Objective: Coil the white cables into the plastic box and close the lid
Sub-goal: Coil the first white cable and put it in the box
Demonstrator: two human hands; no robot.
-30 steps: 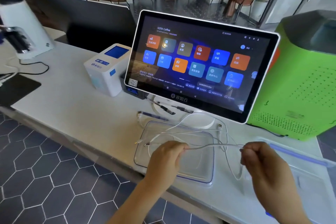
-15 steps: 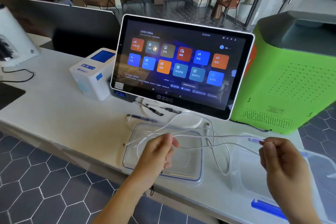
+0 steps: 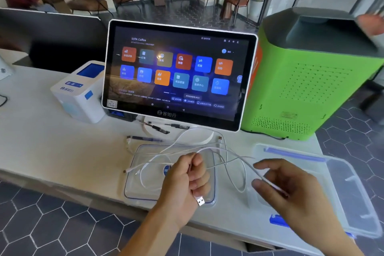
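Observation:
Several white cables (image 3: 234, 164) lie tangled over a clear flat lid with blue trim (image 3: 133, 174) at the counter's front. My left hand (image 3: 185, 185) is closed around a bunch of them above the lid, and a USB plug (image 3: 200, 200) sticks out below the fist. To the right, my right hand (image 3: 291, 191) hovers over the left end of the clear plastic box (image 3: 353, 174). Its fingers are loosely apart, with one cable strand running between thumb and forefinger. Loose cable ends trail off the lid's left side.
A touchscreen terminal (image 3: 180, 72) stands just behind the lid, with a green machine (image 3: 311, 81) to its right and a white receipt printer (image 3: 81, 91) to its left. Pens (image 3: 149, 138) lie by the screen's foot. The counter's front edge runs under my wrists.
My right hand has come back left toward my left hand and loosened from a pinch to spread fingers. The stretched cable has gone slack. A USB plug now hangs below my left fist.

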